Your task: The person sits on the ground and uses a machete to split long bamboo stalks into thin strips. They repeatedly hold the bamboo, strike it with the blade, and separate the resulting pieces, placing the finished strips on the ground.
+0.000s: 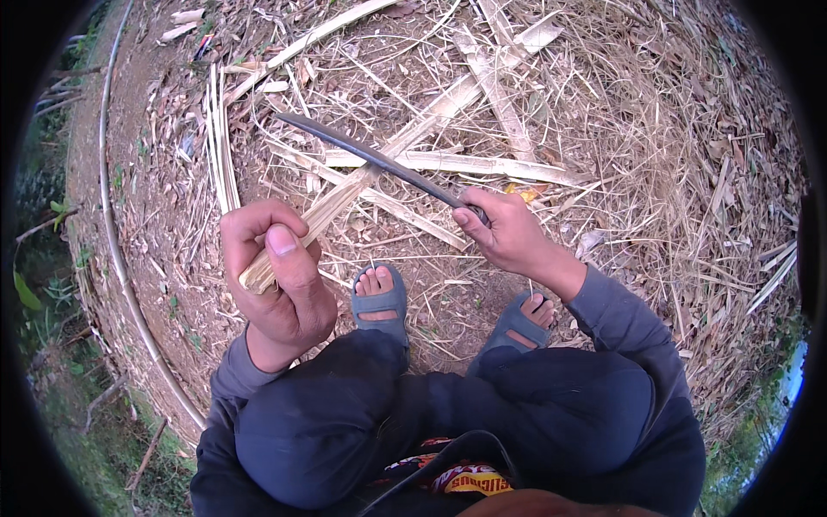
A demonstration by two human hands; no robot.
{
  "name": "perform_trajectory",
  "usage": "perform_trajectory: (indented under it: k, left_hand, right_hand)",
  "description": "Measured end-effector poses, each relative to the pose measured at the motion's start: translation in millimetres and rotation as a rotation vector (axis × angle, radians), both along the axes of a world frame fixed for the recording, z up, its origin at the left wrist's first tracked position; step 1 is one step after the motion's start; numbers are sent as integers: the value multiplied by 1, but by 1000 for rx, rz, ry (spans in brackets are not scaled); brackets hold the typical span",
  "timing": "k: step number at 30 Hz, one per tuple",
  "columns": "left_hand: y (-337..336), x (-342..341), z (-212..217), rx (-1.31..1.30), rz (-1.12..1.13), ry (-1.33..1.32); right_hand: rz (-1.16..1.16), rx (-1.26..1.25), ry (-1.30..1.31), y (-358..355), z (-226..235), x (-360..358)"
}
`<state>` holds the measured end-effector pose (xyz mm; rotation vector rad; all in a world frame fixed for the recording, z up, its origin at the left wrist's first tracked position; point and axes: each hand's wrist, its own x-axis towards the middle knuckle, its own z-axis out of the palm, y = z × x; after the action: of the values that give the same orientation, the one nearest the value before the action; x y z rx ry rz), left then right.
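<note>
My left hand (284, 271) is closed round the near end of a long, pale split bamboo strip (336, 202), thumb laid along its top. The strip slants away to the far right, where its other end lies among the litter on the ground. A long knife (332, 136) with a dark, narrow blade is in my right hand (508, 231), the fingers wrapped round its handle. Its blade lies across the strip a short way beyond my left hand, tip pointing to the far left. Whether the edge has cut into the strip I cannot tell.
Other split strips (482, 165) lie crossed on the ground beyond my sandalled feet (379, 297). A thin bundle of strips (220, 142) is at the left. Fine shavings (637, 172) cover the ground at right. A long, thin pole (112, 224) curves along the left side.
</note>
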<state>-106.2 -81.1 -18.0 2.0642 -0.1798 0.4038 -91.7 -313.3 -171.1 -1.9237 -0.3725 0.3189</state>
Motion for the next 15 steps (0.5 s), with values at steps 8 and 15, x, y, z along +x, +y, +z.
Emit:
perform_trajectory:
  k: [8,15]
  left_hand:
    - [15,-3,-3,-64,57,57]
    - [0,-5,-5,76,4,-43]
  right_hand:
    - [-15,-76,20,12,-11,13]
    - [-81,-209,196,-1,-47,36]
